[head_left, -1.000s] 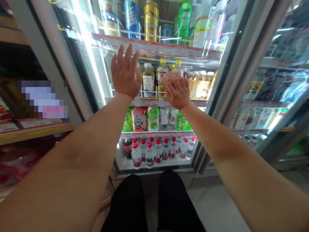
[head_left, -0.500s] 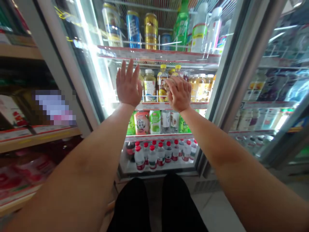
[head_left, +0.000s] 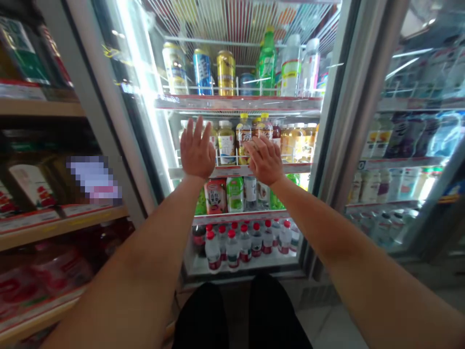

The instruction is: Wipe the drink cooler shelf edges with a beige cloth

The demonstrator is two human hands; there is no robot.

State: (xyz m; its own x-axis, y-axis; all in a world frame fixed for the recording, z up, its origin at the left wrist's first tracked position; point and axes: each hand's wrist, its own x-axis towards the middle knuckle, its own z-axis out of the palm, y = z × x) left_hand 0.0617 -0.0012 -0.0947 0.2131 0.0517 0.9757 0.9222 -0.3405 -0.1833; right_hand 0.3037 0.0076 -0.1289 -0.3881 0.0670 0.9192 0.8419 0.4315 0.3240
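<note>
My left hand (head_left: 198, 151) is raised with its palm toward a lit drinks fridge, its fingers stretched upward and nothing in them. To its right, my right hand (head_left: 266, 160) is held out with fingers bent and spread, and no object shows in it. Both hands overlap the middle shelf in view; I cannot tell whether they touch anything. Between them stand a pale-labelled bottle (head_left: 226, 143) and a yellow-capped tea bottle (head_left: 243, 133). My right hand partly hides the bottles behind it. Below are a red drink carton (head_left: 215, 196) and a green carton (head_left: 234, 194).
The upper shelf holds a blue can (head_left: 202, 72), a gold can (head_left: 225, 72) and a green bottle (head_left: 268, 63). Several red-capped water bottles (head_left: 232, 249) stand at the bottom. A metal door frame (head_left: 358, 116) rises on the right; wooden shelves (head_left: 65, 228) flank the left.
My view has tilted up, so the shelves and both hands sit lower in the picture. My right hand's fingers have spread a little; my left hand keeps its shape.
</note>
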